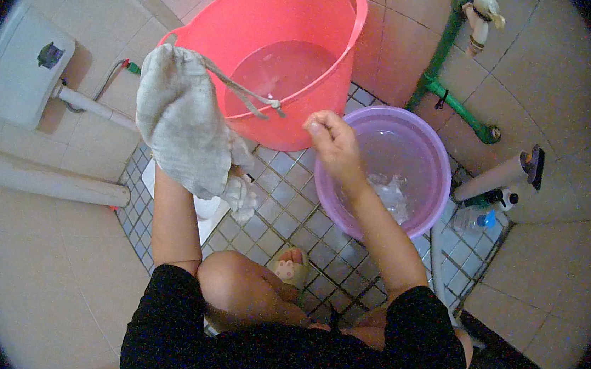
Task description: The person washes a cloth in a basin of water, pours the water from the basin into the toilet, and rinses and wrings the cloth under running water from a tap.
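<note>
A grey-white cloth bag (178, 113) with a drawstring covers my left hand, so its fingers are hidden. The string hangs to the right across the rim of a tall pink bucket (284, 5) that has some water at its bottom. My right hand (335, 142) is raised over the left rim of a purple basin (445, 177), near the bucket's side. Its fingers are curled together; whether something small is pinched in them cannot be made out. Water and a clear or whitish item (390, 194) are in the basin.
Green pipes (437, 63) with a tap run along the right wall. Bottles (477, 218) stand in the right corner beside a white pipe. A cistern (25, 69) hangs at the left, above a thick pipe (47, 178). A grey hose (437, 262) lies right of the basin.
</note>
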A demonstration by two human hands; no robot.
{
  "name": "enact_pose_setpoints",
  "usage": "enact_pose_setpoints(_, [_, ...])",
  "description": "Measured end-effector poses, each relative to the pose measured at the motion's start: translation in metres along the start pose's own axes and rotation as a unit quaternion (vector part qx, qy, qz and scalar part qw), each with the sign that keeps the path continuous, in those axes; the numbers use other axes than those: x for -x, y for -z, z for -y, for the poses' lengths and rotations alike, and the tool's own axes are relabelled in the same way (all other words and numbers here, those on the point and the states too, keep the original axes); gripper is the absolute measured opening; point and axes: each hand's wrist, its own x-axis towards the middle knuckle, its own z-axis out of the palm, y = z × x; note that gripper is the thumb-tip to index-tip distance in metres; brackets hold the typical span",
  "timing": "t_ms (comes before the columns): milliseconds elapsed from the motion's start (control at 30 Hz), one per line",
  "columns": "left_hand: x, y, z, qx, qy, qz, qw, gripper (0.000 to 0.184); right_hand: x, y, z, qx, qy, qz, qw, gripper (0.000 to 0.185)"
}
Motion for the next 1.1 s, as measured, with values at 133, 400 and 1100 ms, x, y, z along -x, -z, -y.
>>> enact_pose_setpoints(133, [0.007,-0.037,-0.005,0.029,0.038,-0.058,0.997,0.026,-0.005,-0.024,0.026,-0.002,-0.009,0.038,0.999,0.007])
enact_pose_setpoints(400, [0.029,-0.03,0.02,-0.391,-0.045,0.036,0.919,0.048,-0.019,-0.041,0.071,0.105,0.093,0.067,0.988,0.013])
enact_pose_setpoints(1100, [0.015,-0.029,-0.056,-0.726,-0.405,0.016,0.555,0.035,0.137,0.206,-0.232,0.705,-0.291,0.231,0.604,0.022])
